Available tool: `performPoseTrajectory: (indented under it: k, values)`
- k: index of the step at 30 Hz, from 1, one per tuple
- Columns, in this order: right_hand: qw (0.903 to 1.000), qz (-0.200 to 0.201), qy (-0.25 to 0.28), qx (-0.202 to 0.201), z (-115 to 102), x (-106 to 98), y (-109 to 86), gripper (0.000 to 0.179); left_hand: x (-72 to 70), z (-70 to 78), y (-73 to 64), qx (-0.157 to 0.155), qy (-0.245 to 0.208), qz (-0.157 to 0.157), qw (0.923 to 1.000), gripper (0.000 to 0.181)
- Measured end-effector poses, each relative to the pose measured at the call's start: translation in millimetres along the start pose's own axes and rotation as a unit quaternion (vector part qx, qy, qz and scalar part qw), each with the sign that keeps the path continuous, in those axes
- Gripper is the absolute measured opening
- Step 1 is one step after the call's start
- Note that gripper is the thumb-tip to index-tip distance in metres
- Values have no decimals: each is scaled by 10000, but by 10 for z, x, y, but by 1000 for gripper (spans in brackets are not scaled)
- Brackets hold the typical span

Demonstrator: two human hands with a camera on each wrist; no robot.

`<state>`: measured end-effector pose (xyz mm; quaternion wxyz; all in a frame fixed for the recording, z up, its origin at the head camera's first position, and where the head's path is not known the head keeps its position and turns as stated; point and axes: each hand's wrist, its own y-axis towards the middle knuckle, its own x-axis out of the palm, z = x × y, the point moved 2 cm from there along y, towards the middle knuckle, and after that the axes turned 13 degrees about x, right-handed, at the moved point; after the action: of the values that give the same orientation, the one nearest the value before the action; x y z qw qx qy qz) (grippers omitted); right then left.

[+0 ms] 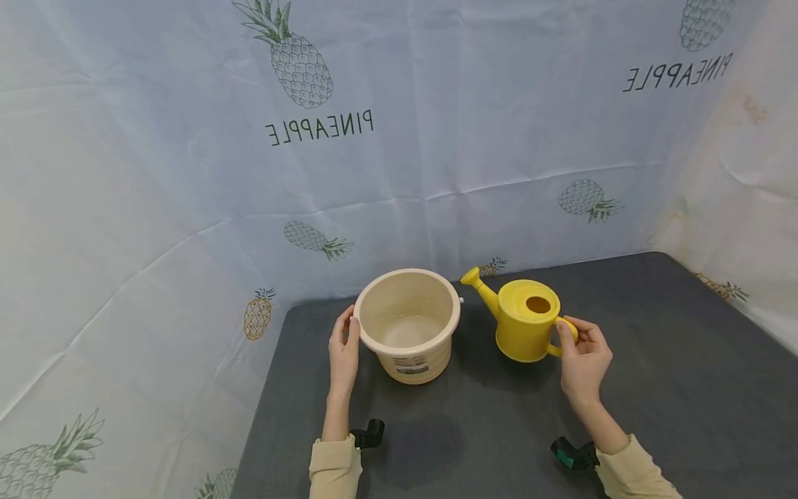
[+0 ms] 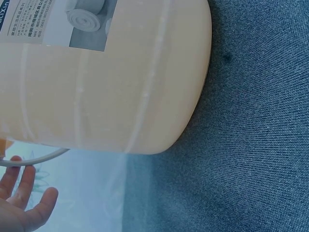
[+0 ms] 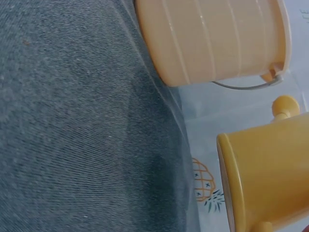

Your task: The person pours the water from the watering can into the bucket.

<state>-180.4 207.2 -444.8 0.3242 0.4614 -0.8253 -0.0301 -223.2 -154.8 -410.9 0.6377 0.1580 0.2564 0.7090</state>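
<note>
A cream plastic bucket (image 1: 413, 366) stands upright on the dark cloth, with a paper label on its near side. My left hand (image 1: 344, 353) is at its left rim. In the left wrist view, the spread fingers (image 2: 28, 181) of that hand reach the thin bail handle (image 2: 46, 157) beside the bucket wall (image 2: 120, 96). My right hand (image 1: 586, 360) grips the loop handle of a yellow watering can (image 1: 520, 336). The can's spout points up and left towards the bucket. In the right wrist view, the can's base (image 3: 231, 179) is raised off the cloth.
A dark cloth-covered table (image 1: 499, 430) spreads under everything. White curtains (image 1: 399, 173) with pineapple prints hang along the back and both sides. Black wrist devices (image 1: 370, 434) sit at the sleeves. A darker round patch (image 1: 427, 450) shows on the cloth before the bucket.
</note>
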Motion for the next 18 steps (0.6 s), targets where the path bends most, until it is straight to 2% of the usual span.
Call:
performPoseTrajectory:
  k: [9,18]
  values:
    - [9999,39,-91,-66,131,-49,-22,19,2,3,4,20,53,33,10000,40]
    - [9998,147,25,102,228,-84,-60,19,6,7,9,-2,73,55,10000,40]
